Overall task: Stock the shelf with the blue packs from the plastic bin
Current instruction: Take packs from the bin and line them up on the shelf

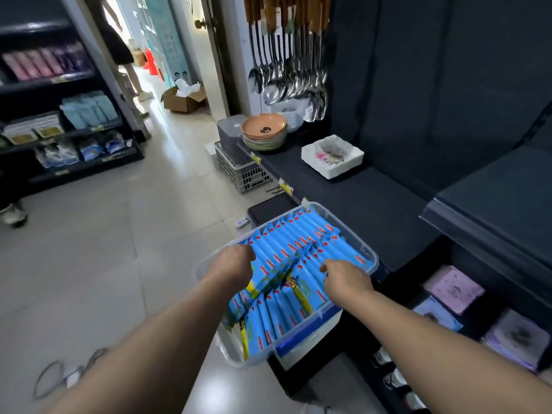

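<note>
While the plastic bin [363, 249] is resting on the dark shelf [373, 204] edge, both hands are reaching in: left hand [234, 265] and right hand [346, 279] fingers are curling into the blue packs [298, 264], grip unclear.

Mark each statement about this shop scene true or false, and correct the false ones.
1. The plastic bin is full of blue packs. True.
2. Both hands are down among the packs. True: the left hand and right hand reach into the bin.
3. The dark shelf beyond the bin is already lined with blue packs. False: none lie there; it bears a white square dish.
4. The orange bowl sits on the floor. False: it tops a stack of plates on the shelf.
</note>
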Tool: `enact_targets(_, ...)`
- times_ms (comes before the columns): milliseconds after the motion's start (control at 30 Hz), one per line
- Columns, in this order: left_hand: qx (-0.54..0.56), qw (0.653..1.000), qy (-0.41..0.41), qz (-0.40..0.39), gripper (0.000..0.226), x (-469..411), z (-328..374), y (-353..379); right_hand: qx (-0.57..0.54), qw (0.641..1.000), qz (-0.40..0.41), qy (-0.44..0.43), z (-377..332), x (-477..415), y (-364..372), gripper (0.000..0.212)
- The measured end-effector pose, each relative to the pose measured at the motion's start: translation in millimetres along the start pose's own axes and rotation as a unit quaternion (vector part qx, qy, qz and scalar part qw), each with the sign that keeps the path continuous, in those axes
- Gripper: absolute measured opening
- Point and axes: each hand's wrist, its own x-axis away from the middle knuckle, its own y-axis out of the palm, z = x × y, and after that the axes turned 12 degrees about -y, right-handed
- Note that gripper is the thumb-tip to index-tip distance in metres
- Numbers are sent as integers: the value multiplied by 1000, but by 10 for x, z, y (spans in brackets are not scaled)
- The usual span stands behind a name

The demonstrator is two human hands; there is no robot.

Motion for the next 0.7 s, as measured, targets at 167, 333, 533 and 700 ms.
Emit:
enact_targets(167,1,999,-26,-20,49,-365,-68,53,17,998,-62,4,24,-361,263,38)
enact_targets(333,1,998,-43,-37,47,-560,-189,135,63,997,-38,24,-94,-454,440,33)
enact_targets(533,-37,999,-15,-37,44,-822,-287,174,63,996,2,55,-214,-502,596,26)
enact_targets(700,-102,992,67,-39,42,-983,-269,206,47,995,-36,75,-282,-478,686,22)
